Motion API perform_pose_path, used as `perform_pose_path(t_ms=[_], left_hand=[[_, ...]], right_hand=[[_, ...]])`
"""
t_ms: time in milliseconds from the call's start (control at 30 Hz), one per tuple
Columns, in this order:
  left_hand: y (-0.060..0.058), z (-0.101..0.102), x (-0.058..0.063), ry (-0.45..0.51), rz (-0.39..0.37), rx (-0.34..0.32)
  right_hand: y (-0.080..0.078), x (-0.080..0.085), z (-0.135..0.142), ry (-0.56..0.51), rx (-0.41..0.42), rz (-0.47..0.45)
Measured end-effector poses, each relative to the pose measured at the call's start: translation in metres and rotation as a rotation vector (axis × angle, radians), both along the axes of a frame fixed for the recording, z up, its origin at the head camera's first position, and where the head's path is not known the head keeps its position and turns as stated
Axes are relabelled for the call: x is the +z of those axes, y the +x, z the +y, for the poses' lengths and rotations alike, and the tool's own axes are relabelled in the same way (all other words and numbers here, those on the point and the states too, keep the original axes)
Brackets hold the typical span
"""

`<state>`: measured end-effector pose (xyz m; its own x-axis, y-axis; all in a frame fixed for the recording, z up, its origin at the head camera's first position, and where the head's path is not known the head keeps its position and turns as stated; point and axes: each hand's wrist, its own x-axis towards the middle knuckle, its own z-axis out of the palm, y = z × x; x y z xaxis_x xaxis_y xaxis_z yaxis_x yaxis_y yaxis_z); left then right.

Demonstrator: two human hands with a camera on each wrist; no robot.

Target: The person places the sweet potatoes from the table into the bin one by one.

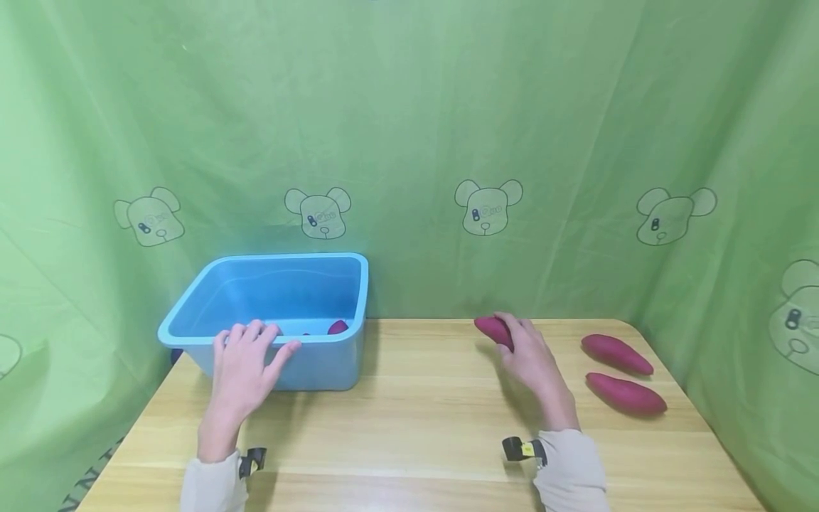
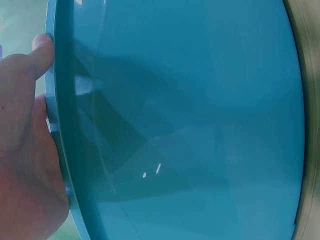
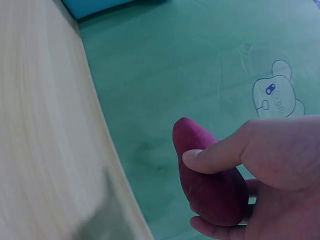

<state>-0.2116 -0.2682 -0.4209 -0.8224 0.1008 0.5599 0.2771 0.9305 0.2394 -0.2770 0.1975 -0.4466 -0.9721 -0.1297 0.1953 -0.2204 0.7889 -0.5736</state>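
Note:
A purple sweet potato (image 3: pixel 212 187) is held in my right hand (image 1: pixel 527 352), thumb on one side and fingers round the other. In the right wrist view it shows raised off the wooden table, with the green curtain behind. My left hand (image 1: pixel 243 370) grips the near rim of a blue plastic tub (image 1: pixel 326 366), its fingers hooked over the edge. From the left wrist, the thumb (image 2: pixel 44 50) lies against that rim. Inside the tub, part of another sweet potato (image 1: pixel 338 327) shows; the near wall hides the rest of the floor.
Two more sweet potatoes, an upper one (image 1: pixel 616 354) and a lower one (image 1: pixel 625 395), lie on the right of the wooden table (image 1: pixel 397 441). A green curtain (image 1: pixel 409 128) with printed bear heads hangs close behind the table and along both sides.

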Motion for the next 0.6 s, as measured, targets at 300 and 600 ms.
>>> perform_pose_path(t_ms=[300,600], left_hand=[[0.000,0.000,0.000,0.001,-0.007,0.004],[0.001,0.001,0.001,0.000,-0.009,0.000]], right_hand=[[0.007,0.018,-0.001,-0.002,0.011,0.040],[0.016,0.034,-0.003,-0.003,0.022,0.066]])
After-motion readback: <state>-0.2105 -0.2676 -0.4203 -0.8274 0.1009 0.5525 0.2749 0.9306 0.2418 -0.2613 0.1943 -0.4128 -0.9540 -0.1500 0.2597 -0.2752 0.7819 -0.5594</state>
